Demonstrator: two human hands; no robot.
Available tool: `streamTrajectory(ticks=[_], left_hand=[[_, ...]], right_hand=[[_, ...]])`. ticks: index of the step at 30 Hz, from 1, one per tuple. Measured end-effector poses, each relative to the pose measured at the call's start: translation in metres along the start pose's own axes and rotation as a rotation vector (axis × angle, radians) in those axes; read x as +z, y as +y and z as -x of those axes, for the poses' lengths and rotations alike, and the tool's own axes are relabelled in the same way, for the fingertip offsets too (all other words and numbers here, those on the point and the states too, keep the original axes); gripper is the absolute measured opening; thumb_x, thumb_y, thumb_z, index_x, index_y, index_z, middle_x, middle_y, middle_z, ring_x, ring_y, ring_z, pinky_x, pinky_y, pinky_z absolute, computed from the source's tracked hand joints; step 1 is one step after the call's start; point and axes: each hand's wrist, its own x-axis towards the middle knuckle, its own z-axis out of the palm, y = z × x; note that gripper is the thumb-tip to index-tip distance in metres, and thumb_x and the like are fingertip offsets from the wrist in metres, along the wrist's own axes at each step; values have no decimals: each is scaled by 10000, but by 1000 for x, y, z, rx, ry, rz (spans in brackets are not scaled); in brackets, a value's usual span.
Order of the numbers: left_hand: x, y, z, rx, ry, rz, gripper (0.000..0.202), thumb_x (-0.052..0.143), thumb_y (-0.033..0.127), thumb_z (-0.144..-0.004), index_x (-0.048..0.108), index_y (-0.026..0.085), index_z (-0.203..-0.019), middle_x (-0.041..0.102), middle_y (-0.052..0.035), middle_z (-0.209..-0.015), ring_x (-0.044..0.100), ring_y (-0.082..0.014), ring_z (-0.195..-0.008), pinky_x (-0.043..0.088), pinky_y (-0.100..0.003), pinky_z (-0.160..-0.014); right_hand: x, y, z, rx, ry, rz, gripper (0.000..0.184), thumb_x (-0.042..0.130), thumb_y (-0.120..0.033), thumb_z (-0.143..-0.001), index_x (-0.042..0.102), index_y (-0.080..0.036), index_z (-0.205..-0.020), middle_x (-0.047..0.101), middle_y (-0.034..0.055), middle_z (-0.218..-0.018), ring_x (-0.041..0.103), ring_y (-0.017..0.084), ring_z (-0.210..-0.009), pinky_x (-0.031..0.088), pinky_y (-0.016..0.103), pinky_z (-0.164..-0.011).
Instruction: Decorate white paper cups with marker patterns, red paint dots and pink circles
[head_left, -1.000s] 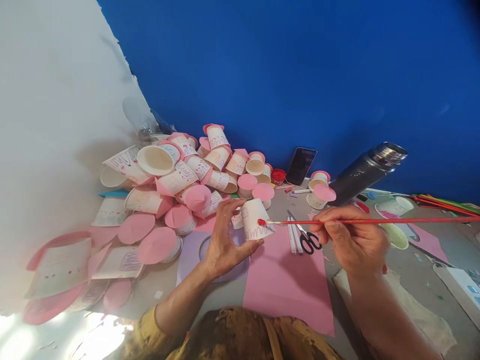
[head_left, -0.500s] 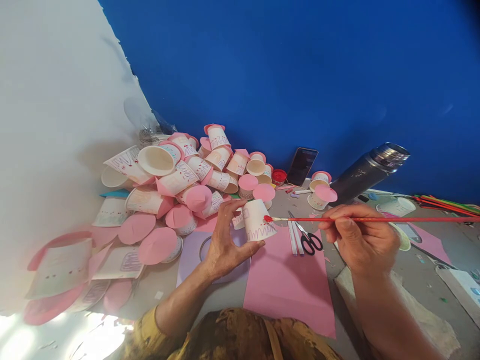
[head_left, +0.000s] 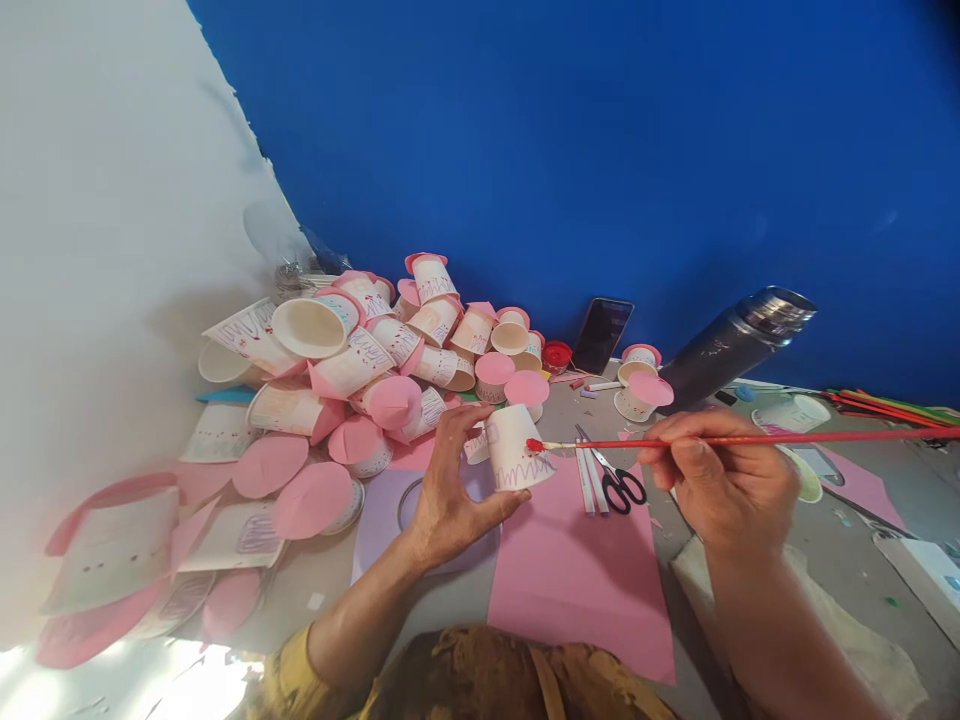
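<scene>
Between the thumb and fingers of my left hand (head_left: 457,500) is a white paper cup (head_left: 511,440), upside down and slightly tilted, with purple scribble near its rim. My right hand (head_left: 724,480) pinches a long red paintbrush (head_left: 600,443) held almost level. Its red-painted tip meets the cup's side, or comes very near it. Beneath the cup lie a pink paper sheet (head_left: 581,600) and a lilac sheet (head_left: 375,530). Black-handled scissors (head_left: 622,490) and white markers (head_left: 591,482) rest on the pink sheet's upper part, between my hands.
A pile of decorated paper cups (head_left: 352,360) with pink tops fills the left side. Along the blue wall stand a red paint pot (head_left: 556,357), a phone (head_left: 602,335) and a dark flask (head_left: 731,345). At the right lie coloured sticks (head_left: 889,408) and a crumpled cloth (head_left: 817,620).
The view has shifted slightly. Both hands keep their holds on the cup and paintbrush, with the brush tip still at the cup's side.
</scene>
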Motion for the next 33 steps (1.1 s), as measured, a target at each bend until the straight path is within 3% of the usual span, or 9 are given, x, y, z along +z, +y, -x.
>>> streamTrajectory(ticks=[9, 15, 20, 33], left_hand=[[0, -2, 1, -15, -15, 11, 738, 841, 278, -765, 482, 305, -1409, 516, -122, -1434, 490, -352, -1372, 462, -528, -1081], [1, -2, 2, -9, -13, 9, 748, 847, 264, -756, 480, 319, -1406, 510, -109, -1432, 484, -342, -1367, 460, -522, -1077], [0, -1, 1, -11, -8, -6, 753, 833, 241, -764, 470, 321, -1418, 509, -110, -1429, 490, -339, -1359, 475, -510, -1065], [2, 3, -1, -2, -5, -89, 750, 820, 220, -747, 469, 296, -1406, 504, -110, -1390, 505, -322, -1322, 505, -498, -1052]], right_hand=[[2, 0, 1, -9, 37, -18, 113, 707, -315, -984, 751, -230, -924, 749, 32, -738, 599, 134, -488, 469, 256, -387], [3, -1, 1, 16, -11, 8, 115, 716, -309, -980, 749, -220, -916, 745, 27, -720, 601, 128, -486, 479, 251, -405], [0, -1, -1, 8, 41, -29, 130, 702, -329, -991, 741, -230, -915, 745, 17, -728, 584, 122, -476, 452, 247, -390], [3, -2, 5, 24, -77, 47, 105, 677, -290, -1012, 733, -228, -949, 753, 12, -705, 595, 109, -476, 464, 232, -426]])
